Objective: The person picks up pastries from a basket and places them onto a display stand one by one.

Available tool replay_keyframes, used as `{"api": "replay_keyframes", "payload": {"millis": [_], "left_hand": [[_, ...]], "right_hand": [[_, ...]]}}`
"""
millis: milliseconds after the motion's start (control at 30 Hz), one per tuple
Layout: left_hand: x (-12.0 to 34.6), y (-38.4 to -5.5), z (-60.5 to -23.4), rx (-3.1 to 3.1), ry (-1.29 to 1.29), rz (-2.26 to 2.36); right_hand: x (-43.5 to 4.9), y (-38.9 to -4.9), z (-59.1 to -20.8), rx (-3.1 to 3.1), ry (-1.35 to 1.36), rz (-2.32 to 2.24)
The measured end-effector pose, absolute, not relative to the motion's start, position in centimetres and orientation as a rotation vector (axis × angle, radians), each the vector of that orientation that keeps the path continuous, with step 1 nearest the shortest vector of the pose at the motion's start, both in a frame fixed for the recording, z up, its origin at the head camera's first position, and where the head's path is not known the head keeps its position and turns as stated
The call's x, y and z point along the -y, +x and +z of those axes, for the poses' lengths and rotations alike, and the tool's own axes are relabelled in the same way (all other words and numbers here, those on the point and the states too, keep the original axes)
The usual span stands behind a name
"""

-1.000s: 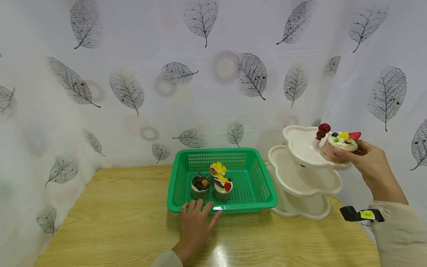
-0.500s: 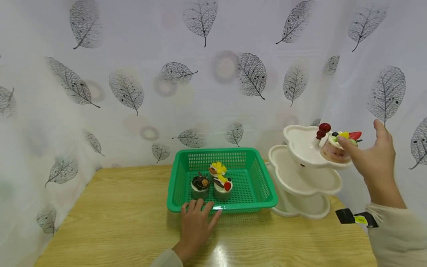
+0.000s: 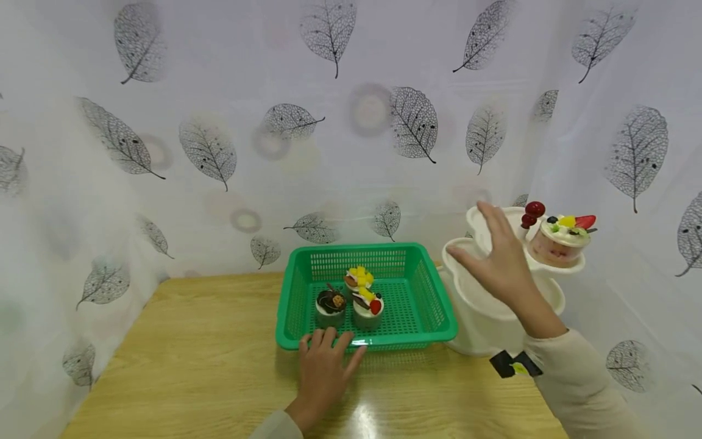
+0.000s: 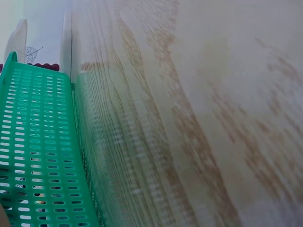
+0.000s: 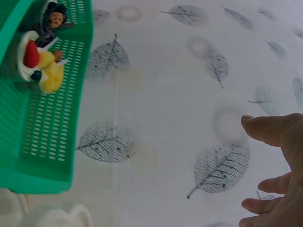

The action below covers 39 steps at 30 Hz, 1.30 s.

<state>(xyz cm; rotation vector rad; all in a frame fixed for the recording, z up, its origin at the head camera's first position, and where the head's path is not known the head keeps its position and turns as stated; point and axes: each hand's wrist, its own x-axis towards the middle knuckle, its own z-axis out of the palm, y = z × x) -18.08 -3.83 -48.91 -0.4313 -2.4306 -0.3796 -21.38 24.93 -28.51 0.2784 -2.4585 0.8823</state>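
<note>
Right hand (image 3: 503,265) empty, fingers spread; cups (image 3: 363,306) to its left, just beyond left hand (image 3: 322,369), fingers relaxed on basket's (image 3: 419,338) near rim!

A leaf-print curtain (image 3: 340,158) — pale — backs the table (image 3: 208,353).

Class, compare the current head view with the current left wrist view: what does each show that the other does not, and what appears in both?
Only the head view shows the right hand, the fruit-topped cup on the top level of the white tiered stand, and the dark red knob beside that cup.

Only the left wrist view shows a row of dark red beads, seemingly between levels of the stand.

Both share the green basket, the wooden tabletop, part of the stand and the leaf-print backdrop.
</note>
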Motion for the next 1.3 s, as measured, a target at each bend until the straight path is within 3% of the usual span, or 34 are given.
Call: {"api": "replay_keyframes", "payload": {"millis": [367, 667, 1000, 1300], "left_hand": [[3.7, -18.1, -48.9, 2.42, -0.424, -0.352], [3.7, -18.1, -48.8, 2.423, -0.434, -0.33], [3.7, -18.0, -48.7, 2.421, -0.436, -0.342], [3.9, -18.1, -48.9, 2.397, -0.444, -0.348]], "right_hand": [[-19.0, -25.2, -37.1, 2.732, 0.519, 0.893], [-16.8, -26.7, -42.0, 2.965, 0.492, 1.117], [-15.8, -27.8, -45.1, 3.051, 0.412, 1.367], [-14.9, -28.4, -45.4, 3.125, 0.287, 1.424]]}}
